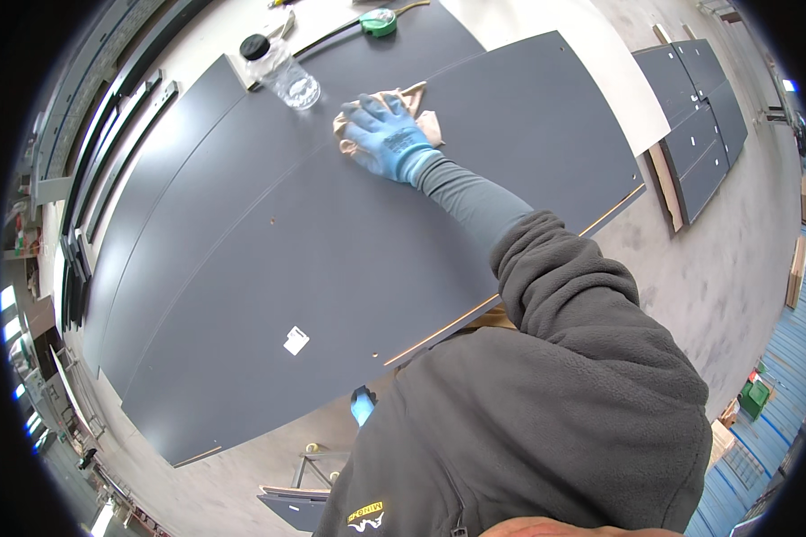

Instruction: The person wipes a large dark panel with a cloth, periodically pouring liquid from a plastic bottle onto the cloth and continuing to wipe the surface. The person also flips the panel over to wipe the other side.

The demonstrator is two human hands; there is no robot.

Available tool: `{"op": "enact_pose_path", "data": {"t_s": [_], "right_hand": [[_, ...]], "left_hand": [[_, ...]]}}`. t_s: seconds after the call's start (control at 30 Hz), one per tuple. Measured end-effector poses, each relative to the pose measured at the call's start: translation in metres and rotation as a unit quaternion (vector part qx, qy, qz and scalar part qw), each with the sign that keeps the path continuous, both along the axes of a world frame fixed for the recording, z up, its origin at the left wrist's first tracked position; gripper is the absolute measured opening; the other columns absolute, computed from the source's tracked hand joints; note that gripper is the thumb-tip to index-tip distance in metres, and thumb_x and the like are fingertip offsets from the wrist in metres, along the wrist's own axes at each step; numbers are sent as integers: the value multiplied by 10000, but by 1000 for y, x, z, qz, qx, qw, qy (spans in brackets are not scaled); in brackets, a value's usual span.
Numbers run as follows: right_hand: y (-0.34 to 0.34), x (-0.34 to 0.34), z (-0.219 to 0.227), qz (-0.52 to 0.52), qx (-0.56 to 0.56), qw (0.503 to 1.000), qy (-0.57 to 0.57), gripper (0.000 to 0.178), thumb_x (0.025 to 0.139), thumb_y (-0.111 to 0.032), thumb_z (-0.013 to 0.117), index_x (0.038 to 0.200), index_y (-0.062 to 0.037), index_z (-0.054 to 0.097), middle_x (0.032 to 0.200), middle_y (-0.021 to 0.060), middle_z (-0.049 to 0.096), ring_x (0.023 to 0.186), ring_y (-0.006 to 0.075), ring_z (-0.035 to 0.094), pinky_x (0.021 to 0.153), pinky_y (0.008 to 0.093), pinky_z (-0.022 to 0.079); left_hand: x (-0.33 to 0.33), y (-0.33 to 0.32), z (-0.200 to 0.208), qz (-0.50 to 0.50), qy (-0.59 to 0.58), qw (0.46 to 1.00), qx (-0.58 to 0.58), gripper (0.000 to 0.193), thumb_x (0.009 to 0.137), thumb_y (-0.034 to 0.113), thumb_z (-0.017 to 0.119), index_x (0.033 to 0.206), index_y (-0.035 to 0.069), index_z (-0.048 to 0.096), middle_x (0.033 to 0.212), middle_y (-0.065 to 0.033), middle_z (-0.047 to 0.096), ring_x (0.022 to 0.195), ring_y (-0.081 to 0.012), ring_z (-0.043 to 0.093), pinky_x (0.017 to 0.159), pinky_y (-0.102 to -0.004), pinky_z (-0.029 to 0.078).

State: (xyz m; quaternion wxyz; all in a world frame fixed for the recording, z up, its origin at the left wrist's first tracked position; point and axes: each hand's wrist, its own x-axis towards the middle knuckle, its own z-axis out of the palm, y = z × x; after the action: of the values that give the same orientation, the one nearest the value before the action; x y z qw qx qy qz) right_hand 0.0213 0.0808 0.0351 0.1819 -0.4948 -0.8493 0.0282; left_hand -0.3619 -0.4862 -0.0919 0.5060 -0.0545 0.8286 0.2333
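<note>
My right hand (pixel 388 139), in a blue glove, presses a beige cloth (pixel 428 128) against a large dark grey panel (pixel 331 233). The cloth is bunched under the palm and spread fingers, and its edges stick out on both sides. Just left of that hand, a clear bottle with a black cap (pixel 282 73) stands on the dark surface, with liquid inside. Only a bit of my left hand (pixel 362 407), gloved in blue, shows below the panel's near edge beside my jacket. Its fingers are mostly hidden. A small white label (pixel 295 340) sits on the panel's near left part.
Beyond the bottle lies a green tape measure (pixel 378 22) by a dark strip. Long black bars (pixel 125 152) line the far left. More dark panels (pixel 697 134) are stacked at the right. A wheeled trolley (pixel 309 473) with panels stands below the near edge.
</note>
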Motion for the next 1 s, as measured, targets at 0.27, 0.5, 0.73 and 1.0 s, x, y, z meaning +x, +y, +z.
{"op": "enact_pose_path", "data": {"t_s": [0.27,0.5,0.73,1.0], "right_hand": [[61,222,-19,-106,43,993,-23,471,1012,-423,693,1410,-175,649,1685,132,503,1576,403,431,1303,623,277],[112,495,-43,-230,-27,965,122,447,1044,-281,678,1415,-32,694,1537,212,641,1472,369,573,1270,442,436],[120,622,-27,-192,117,974,27,397,1033,-208,690,1425,-150,713,1520,180,658,1339,390,666,1161,447,542],[135,599,-55,-296,37,950,-89,410,1053,-286,647,1444,-179,706,1562,161,629,1348,366,663,1140,457,550]], "left_hand": [[135,40,0,-21,4,1000,-7,419,1057,407,658,1230,26,684,1126,-164,700,1008,-316,639,823,-429,488],[301,90,7,-201,47,977,51,508,1061,435,643,1301,-9,703,1290,-233,743,1194,-401,690,963,-471,529],[387,110,60,-214,68,974,-29,592,1054,482,636,1396,2,694,1234,-192,752,1108,-337,688,961,-434,517],[384,92,63,-36,335,941,-24,638,1061,447,687,1476,-33,615,1398,-251,661,1311,-368,609,1120,-468,484]]}}
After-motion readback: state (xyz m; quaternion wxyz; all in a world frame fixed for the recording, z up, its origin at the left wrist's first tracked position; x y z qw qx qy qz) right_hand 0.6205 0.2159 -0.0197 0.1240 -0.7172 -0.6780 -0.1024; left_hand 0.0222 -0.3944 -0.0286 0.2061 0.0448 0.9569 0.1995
